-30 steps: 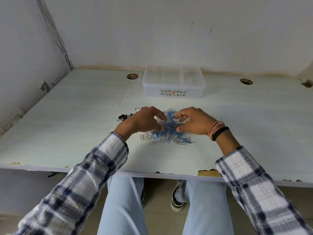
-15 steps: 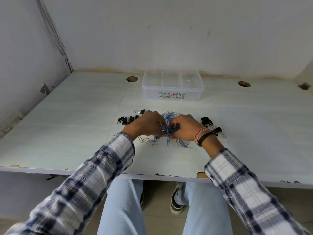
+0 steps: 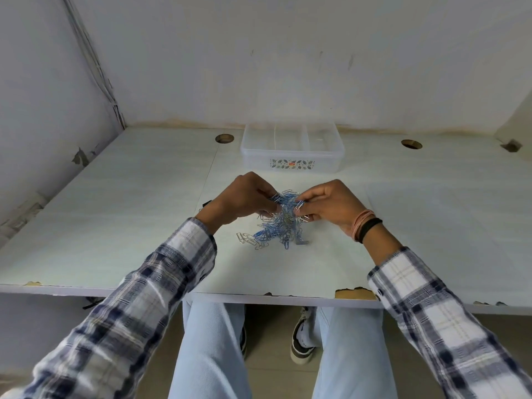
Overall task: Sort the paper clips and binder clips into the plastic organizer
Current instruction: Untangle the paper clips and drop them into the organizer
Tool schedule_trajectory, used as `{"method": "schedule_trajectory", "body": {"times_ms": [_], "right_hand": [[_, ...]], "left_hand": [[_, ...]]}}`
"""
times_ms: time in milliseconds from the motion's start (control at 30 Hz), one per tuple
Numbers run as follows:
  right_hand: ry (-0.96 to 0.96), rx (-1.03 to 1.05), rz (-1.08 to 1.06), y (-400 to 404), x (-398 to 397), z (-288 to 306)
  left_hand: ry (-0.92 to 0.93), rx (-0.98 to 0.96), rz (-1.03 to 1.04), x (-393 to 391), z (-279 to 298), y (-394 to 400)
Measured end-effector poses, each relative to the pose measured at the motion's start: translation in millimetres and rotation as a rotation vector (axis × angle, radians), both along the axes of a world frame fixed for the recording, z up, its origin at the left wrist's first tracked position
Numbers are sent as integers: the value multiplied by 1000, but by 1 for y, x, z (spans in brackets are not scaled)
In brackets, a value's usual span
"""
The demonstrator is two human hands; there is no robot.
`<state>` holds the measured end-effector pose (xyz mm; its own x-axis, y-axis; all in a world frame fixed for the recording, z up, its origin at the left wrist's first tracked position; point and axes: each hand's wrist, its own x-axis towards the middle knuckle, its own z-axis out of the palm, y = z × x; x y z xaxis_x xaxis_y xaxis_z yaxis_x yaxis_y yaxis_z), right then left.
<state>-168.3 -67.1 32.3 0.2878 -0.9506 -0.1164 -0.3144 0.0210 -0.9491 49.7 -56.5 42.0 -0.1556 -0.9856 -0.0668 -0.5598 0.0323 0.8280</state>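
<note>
Both hands are working at the middle of the pale, wood-grained tabletop (image 3: pixel 144 214), raised a little above it and facing each other. The left hand (image 3: pixel 240 201) is pinching one side of a tangled clump of blue and silver wire paper clips (image 3: pixel 283 218), its thumb and fingertips closed on the strands at the clump's upper left. The right hand (image 3: pixel 328 205), wearing pink and black bands on the wrist (image 3: pixel 365 229), is pinching the clump's upper right in the same way, so each grip is clenched on the clips and the tangle is hanging between them. The lower part of the clump is trailing down to the tabletop, where a few loose silver clips (image 3: pixel 246 238) are lying just to its left and some blue ones are spreading out at its foot.

Beyond the hands, near the back wall, a clear rectangular plastic organizer (image 3: pixel 292 156) with a small patterned label on its front is sitting on the tabletop, well apart from the clips. Thin dividers are showing inside it; whether anything is lying in the compartments cannot be told. A small dark object (image 3: pixel 206 203) is peeking out just behind the left wrist, too hidden to identify.

Two round cable holes are sitting in the tabletop, one (image 3: pixel 224 138) to the left of the organizer and one (image 3: pixel 411 144) well to its right. Plaid sleeves (image 3: pixel 161 283) are covering both forearms.
</note>
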Motion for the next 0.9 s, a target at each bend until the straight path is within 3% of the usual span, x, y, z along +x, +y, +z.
{"method": "schedule_trajectory", "body": {"times_ms": [267, 400, 900], "right_hand": [[-255, 85, -20, -10, -13, 17], [-325, 104, -55, -21, -20, 25], [-525, 30, -277, -125, -55, 92]], "left_hand": [[158, 39, -12, -5, 29, -7], [130, 26, -37, -11, 42, -20], [229, -39, 18, -69, 121, -146]]}}
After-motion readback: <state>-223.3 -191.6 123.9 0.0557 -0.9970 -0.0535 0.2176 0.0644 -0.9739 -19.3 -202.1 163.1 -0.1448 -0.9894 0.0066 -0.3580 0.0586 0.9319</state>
